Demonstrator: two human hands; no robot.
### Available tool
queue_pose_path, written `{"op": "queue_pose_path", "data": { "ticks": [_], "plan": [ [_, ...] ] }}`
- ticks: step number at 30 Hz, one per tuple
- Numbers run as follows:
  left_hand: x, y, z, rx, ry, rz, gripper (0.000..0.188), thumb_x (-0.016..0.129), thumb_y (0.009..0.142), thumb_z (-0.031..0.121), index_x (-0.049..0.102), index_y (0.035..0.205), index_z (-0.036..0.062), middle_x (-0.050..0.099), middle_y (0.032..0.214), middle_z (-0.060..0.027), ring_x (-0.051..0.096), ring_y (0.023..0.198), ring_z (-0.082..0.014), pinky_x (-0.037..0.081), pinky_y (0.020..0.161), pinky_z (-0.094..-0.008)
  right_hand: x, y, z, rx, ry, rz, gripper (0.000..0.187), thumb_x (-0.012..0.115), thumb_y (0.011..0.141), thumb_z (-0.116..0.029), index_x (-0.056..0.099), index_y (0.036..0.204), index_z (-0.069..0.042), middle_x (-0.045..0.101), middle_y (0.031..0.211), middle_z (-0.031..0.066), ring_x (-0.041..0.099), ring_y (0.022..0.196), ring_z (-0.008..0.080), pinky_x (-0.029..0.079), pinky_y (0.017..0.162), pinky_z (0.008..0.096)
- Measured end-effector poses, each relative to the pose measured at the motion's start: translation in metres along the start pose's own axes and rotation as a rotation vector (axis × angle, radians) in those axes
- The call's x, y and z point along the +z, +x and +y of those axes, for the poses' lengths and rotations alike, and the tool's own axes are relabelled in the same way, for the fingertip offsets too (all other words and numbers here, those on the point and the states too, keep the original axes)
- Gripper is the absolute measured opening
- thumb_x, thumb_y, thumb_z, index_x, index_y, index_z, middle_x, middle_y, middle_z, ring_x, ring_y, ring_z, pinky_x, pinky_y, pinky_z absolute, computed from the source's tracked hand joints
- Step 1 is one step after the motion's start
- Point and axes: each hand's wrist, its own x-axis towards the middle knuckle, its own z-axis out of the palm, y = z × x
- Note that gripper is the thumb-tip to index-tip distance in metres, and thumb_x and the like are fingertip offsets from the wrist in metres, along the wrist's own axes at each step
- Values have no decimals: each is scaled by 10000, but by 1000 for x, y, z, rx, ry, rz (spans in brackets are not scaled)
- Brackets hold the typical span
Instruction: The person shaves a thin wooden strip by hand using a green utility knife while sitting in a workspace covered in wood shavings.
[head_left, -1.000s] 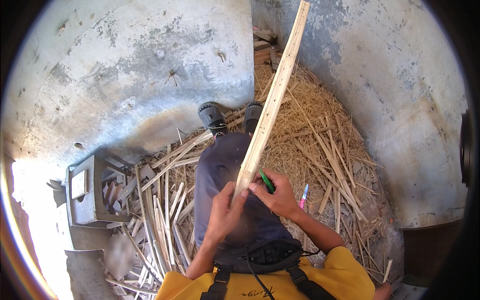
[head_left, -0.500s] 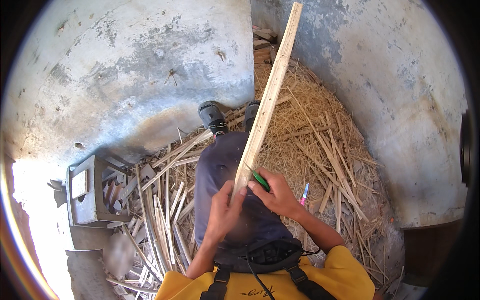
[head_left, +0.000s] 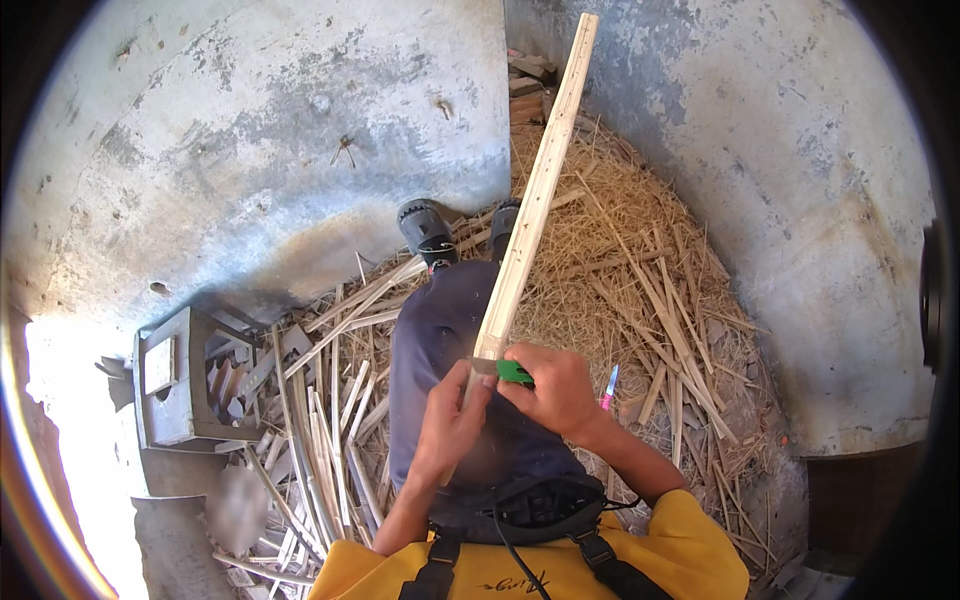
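A long pale wooden strip with a row of small dark marks slants up and to the right from my lap. My left hand is closed round its near end. My right hand grips a knife by its green handle. The blade lies across the strip, just beside my left thumb, and looks to be touching the wood. Beyond my right wrist, a second knife with a pink handle stands or lies among the scraps, blade upward in view.
Split wooden strips lie heaped at my left, beside a grey wooden stool tipped on its side. Shavings and straw cover the floor ahead and right. Worn plaster walls stand close in front. My dark trousers are beneath the strip.
The knife has turned from pointing up along the strip to lying crosswise over it. My right hand has shifted slightly; the strip's far end dips a little in view. My left hand keeps its hold.
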Motion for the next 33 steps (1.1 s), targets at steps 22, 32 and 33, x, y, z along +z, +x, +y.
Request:
{"op": "queue_pose_path", "data": {
  "ticks": [22, 32, 33],
  "plan": [
    [3, -4, -2, 30, -220, -136, 222, 550, 1146, 275, 594, 1161, 58, 509, 765, 82, 395, 536, 12, 307, 464, -194, -13, 7, 11, -227, -44, 114, 229, 849, 798, -263, 663, 847, -138, 634, 737, 22, 654, 592, 247, 477, 515, 384],
    [2, -4, 7, -166, -400, -166, 177, 571, 1119, 243, 568, 1156, 70, 475, 751, 70, 362, 515, -2, 292, 447, -195, -40, 8, 2, -38, 162, -100, 234, 796, 901, -279, 676, 970, -90, 641, 760, 64, 640, 622, 241, 499, 588, 372],
    [-1, -4, 6, -176, -393, -156, 173, 581, 1113, 243, 562, 1146, 75, 471, 749, 67, 358, 512, -4, 289, 444, -194, -43, 7, 0, 36, 211, -117, 243, 776, 934, -288, 678, 1008, -78, 638, 766, 78, 637, 631, 238, 500, 603, 366]
  ]
}}
